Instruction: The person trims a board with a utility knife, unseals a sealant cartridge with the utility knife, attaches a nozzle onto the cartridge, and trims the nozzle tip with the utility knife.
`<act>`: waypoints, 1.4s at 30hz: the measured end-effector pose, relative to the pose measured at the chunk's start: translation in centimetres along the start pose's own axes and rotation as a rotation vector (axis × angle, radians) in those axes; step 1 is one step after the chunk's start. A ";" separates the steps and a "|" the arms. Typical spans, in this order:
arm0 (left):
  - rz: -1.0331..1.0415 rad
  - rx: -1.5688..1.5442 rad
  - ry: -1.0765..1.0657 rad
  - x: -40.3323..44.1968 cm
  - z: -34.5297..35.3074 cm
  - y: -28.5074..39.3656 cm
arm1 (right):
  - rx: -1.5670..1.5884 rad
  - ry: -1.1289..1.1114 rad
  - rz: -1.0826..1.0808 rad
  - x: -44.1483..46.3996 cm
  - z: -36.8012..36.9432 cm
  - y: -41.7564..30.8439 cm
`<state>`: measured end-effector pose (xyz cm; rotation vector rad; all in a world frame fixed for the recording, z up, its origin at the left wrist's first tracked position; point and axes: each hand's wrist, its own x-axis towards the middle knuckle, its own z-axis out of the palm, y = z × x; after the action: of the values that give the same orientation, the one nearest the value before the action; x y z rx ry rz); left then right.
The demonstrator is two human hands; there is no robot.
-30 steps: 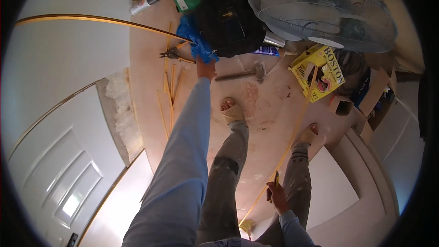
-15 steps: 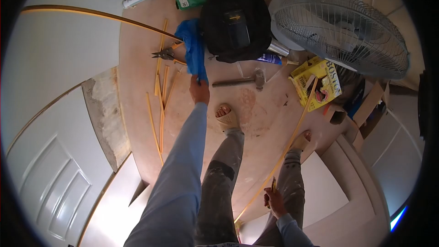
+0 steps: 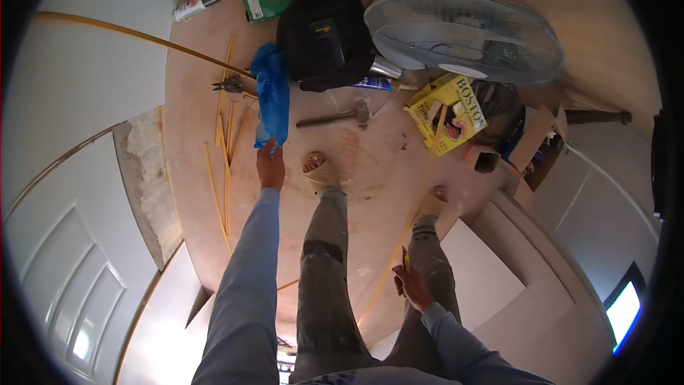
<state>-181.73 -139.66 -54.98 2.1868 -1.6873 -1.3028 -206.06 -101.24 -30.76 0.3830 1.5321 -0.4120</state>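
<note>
The crumpled blue plastic bag (image 3: 273, 103) is near the left edge of the pinkish floor (image 3: 377, 207), beside the black fabric backpack (image 3: 324, 36). It could snag and tear, I think, because the dark-jawed snips (image 3: 229, 85) are very close to it. It could also slip, since the left hand (image 3: 271, 165) grips only its near end. The hands are apart; the right hand (image 3: 415, 287) is closed on a slim yellow-and-black tool (image 3: 405, 259). The bag looks wrinkled, long and narrow; its contents I cannot tell.

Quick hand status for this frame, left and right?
Left hand: closed, pinching the near end of the blue plastic bag.
Right hand: closed around a slim yellow-and-black tool, probably a utility knife.
</note>
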 end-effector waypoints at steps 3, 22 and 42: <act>-0.012 -0.095 0.021 -4.4 -1.1 -2.5 | -0.039 -0.019 -0.084 -1.1 -1.8 -1.1; -0.928 -0.615 0.196 -90.0 15.6 -9.6 | -0.985 0.240 -0.386 -4.9 -38.7 -6.6; -1.035 -1.599 0.795 -94.9 4.8 -21.4 | -1.756 -0.337 -0.762 -14.4 24.3 1.3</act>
<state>-171.42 -50.96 -16.17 1.7349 0.7808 -0.8916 -184.17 -111.65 -16.27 -1.5665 1.1353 0.3790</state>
